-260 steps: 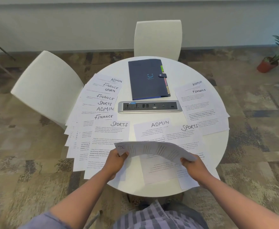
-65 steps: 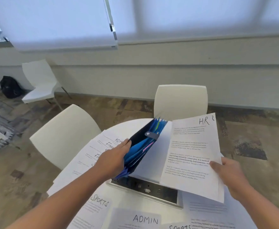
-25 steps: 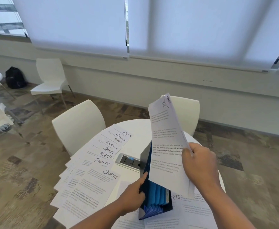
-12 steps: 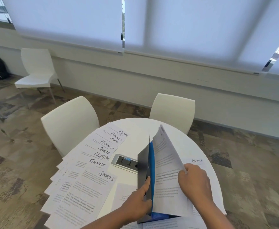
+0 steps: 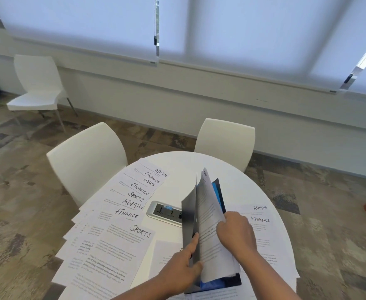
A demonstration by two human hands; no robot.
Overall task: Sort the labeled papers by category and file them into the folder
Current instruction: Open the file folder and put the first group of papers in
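Round white table [image 5: 262, 191], smooth and matte, spread with thin printed sheets. Standing upright near the front edge: a dark, stiff accordion folder [image 5: 189, 221] with bright blue pleated pockets inside. Sunk halfway into those pockets, a limp white paper [image 5: 208, 213], bowed along its length, lettering at its top corner too blurred to read.

Left hand [image 5: 183, 266] reaching in from below, thumb and fingers clamped on the folder's dark front flap, index finger stretched up along its edge. Right hand [image 5: 236, 232] knuckles-up, fingers curled round the paper's right edge, wrist angled in from the lower right.

Fanned down the table's left side, an overlapping row of sheets [image 5: 112, 230] with handwritten headings: ADMIN, FINANCE, SPORTS. On the right, just beyond the right hand, two more sheets [image 5: 262, 215] headed ADMIN and FINANCE. Behind the folder, a brushed-metal socket panel [image 5: 163, 212] set flush in the tabletop.

Two curved white shell chairs [image 5: 86, 161] drawn up at the far side, over mottled brown carpet.
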